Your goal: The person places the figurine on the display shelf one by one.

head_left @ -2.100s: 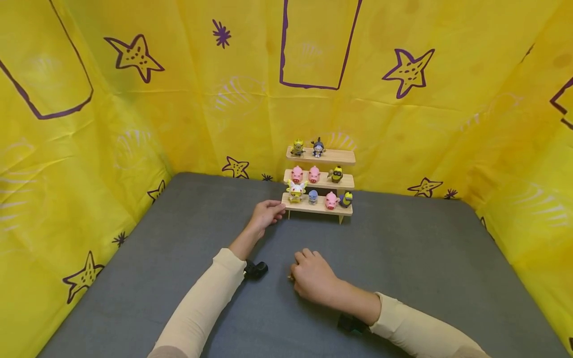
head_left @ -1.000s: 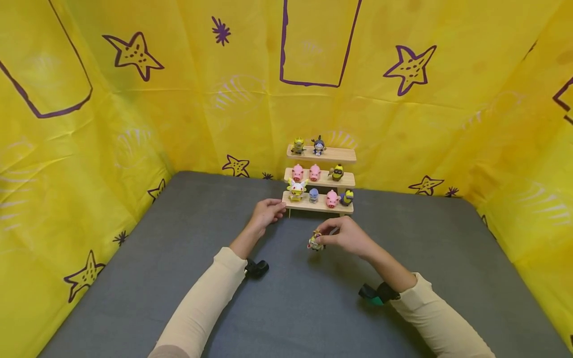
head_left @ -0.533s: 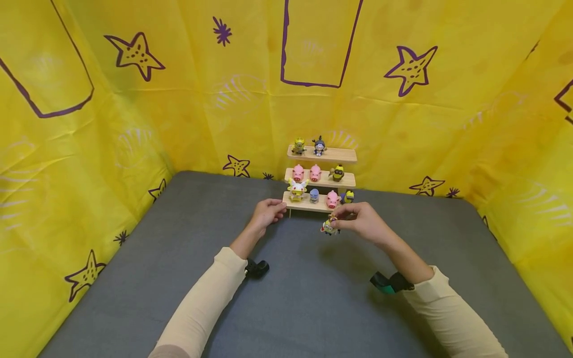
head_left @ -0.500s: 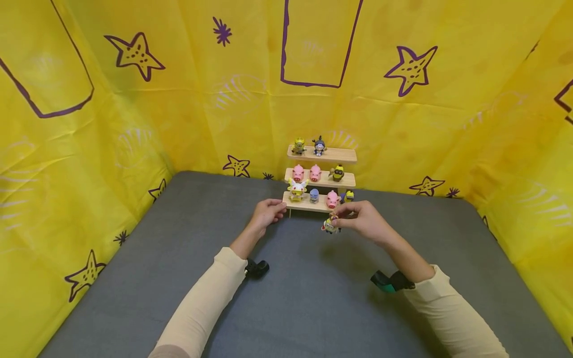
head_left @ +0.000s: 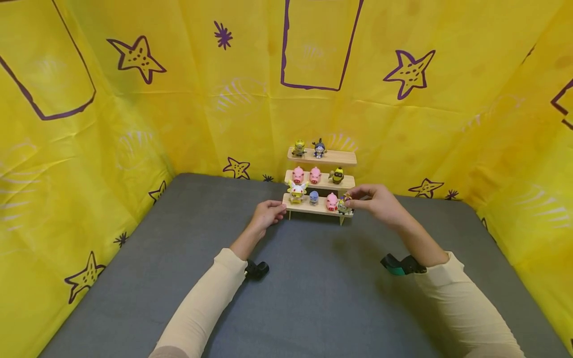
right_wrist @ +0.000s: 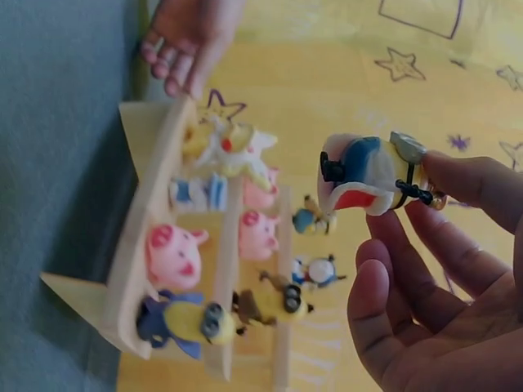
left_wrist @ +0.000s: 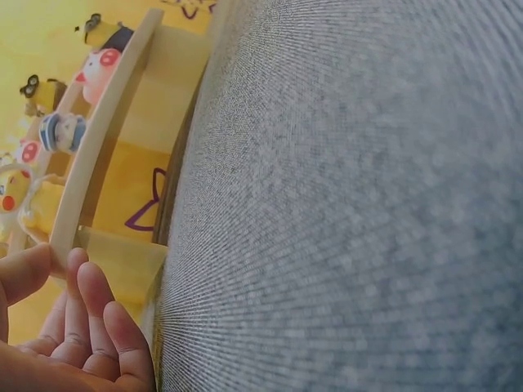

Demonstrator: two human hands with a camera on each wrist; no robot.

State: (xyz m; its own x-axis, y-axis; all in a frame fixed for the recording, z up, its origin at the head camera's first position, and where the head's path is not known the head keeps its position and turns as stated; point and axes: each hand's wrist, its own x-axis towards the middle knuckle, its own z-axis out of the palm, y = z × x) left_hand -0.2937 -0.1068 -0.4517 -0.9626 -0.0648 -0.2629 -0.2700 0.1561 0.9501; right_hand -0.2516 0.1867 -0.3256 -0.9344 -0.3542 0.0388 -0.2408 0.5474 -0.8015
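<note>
My right hand [head_left: 380,205] pinches a yellow one-eyed Minion figurine [right_wrist: 368,175] with a blue, white and red outfit by its head end. In the head view it overlaps the right end of the lowest shelf; in the right wrist view it is held apart from the shelves. My left hand [head_left: 267,214] grips the left end of the lowest board of a three-tier wooden display stand [left_wrist: 106,155], thumb above and fingers below. On that board stand a horned white-and-yellow figurine [head_left: 297,192], a small blue figurine [head_left: 314,198], a pink pig [head_left: 331,201] and a blue-clothed Minion [right_wrist: 184,320].
The middle tier bears two pink pigs [head_left: 315,175] and a dark-goggled Minion [head_left: 337,175]. A Minion [head_left: 299,148] and a dark-hooded figurine [head_left: 319,148] stand on the top tier, left of bare wood. Yellow cloth [head_left: 201,124] walls the grey table [head_left: 277,298].
My right hand has lifted the Minion figurine from the table's middle and carried it forward and right to the lowest shelf's right end. The left hand stays on the stand.
</note>
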